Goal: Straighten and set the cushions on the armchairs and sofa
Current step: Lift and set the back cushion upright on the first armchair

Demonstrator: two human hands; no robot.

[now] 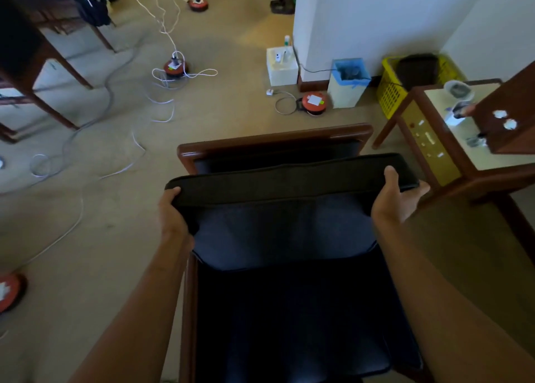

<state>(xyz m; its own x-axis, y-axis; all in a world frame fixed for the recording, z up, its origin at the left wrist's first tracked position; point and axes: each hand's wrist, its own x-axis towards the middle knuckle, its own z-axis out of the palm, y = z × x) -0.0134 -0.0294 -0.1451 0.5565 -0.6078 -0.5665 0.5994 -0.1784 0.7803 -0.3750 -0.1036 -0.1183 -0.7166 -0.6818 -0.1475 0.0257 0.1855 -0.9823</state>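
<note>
A dark cushion (pixel 285 209) is held up over the armchair (pixel 272 139), whose wooden back rail shows just beyond it. My left hand (pixel 173 211) grips the cushion's upper left corner, fingers wrapped over the edge. At the upper right corner my right hand (pixel 396 197) grips it with the thumb on top. The cushion's far edge is raised and its lower part hangs toward the dark seat (pixel 304 324) below.
A wooden side table (pixel 451 139) with small items stands right of the chair. On the carpet lie white cables (pixel 165 107) and orange cable reels (pixel 314 102). A blue-lined bin (pixel 347 84) and a yellow basket (pixel 390 93) stand by the wall. Table legs (pixel 43 72) are at the left.
</note>
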